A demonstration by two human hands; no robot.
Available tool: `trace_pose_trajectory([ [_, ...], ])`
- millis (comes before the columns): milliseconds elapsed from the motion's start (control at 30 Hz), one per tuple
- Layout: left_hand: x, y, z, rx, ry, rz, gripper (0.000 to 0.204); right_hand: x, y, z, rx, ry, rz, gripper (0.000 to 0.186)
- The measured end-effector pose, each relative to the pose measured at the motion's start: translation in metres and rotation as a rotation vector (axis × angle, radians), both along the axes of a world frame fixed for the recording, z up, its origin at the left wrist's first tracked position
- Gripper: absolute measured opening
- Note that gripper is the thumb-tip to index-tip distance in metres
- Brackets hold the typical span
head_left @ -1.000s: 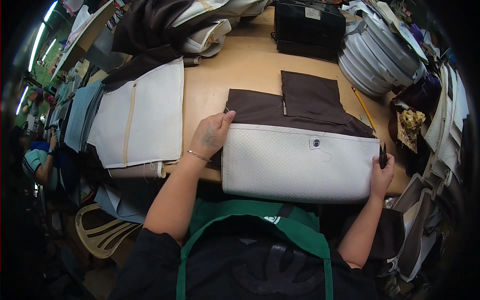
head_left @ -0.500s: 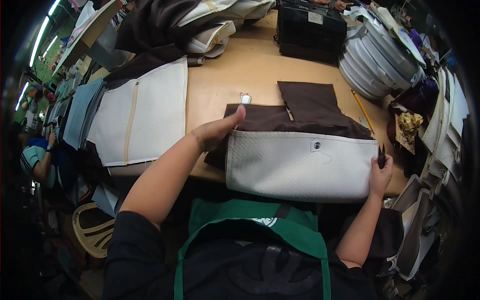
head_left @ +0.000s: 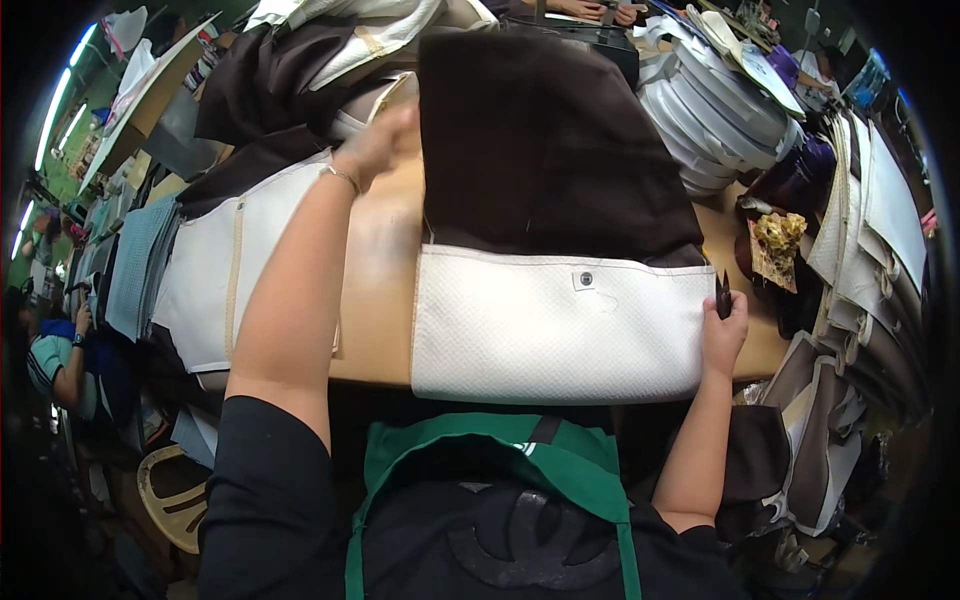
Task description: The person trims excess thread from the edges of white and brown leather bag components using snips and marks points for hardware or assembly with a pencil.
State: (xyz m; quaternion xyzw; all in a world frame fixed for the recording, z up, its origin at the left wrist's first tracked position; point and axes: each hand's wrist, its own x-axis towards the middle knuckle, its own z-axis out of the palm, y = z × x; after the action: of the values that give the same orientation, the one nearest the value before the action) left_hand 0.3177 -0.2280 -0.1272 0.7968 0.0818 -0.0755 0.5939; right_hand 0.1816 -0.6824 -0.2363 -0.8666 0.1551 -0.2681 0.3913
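Note:
A white textured panel (head_left: 530, 335) with a round snap (head_left: 586, 280) lies at the table's front, joined to dark brown fabric (head_left: 515, 135) spread upward behind it. My left hand (head_left: 380, 140), smeared by motion, is beside the brown fabric's upper left edge; whether it grips anything is unclear. At the panel's right edge, my right hand (head_left: 725, 330) is closed around dark pointed snips (head_left: 724, 293), its fingers touching the white material.
Another white piece (head_left: 205, 290) and blue textile stack (head_left: 140, 260) lie left on the table (head_left: 375, 310). A fabric pile (head_left: 270, 70), white curved stack (head_left: 700, 120) and hanging pieces (head_left: 860, 230) surround the workspace. A co-worker (head_left: 55, 370) is left; another person's hands (head_left: 590, 12) show behind.
The brown fabric, earlier folded low, now extends high up the table, covering more of it. My left hand has swung up and away from me, leaving the white panel's corner.

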Motion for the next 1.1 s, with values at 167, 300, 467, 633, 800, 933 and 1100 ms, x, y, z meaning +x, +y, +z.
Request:
trace_pose_trajectory([
  [167,-0.057,0.046,-0.077,0.284,0.005,0.161,0.042,-0.001,0.006,0.003,-0.265,0.08,-0.031,0.015],
  [300,-0.111,0.019,-0.063,0.072,0.191,0.199,0.045,0.003,0.038,0.018,-0.385,-0.089,0.004,0.019],
  [467,-0.089,-0.037,-0.049,0.609,0.201,-0.202,0.049,0.039,0.143,0.011,-0.255,-0.137,0.444,0.027],
  [633,-0.071,-0.028,-0.082,0.58,-0.15,-0.013,0.046,0.059,0.168,0.005,-0.365,-0.001,0.444,0.025],
  [800,-0.098,0.028,-0.105,0.641,-0.269,0.161,0.042,0.061,0.166,-0.004,-0.373,-0.064,0.461,0.024],
  [933,-0.113,0.034,-0.087,0.222,0.031,0.278,0.047,0.06,0.165,-0.001,-0.348,-0.01,0.428,0.024],
  [1100,-0.095,-0.012,-0.048,-0.081,0.27,0.252,0.053,0.059,0.167,0.002,-0.343,0.01,0.436,0.023],
])
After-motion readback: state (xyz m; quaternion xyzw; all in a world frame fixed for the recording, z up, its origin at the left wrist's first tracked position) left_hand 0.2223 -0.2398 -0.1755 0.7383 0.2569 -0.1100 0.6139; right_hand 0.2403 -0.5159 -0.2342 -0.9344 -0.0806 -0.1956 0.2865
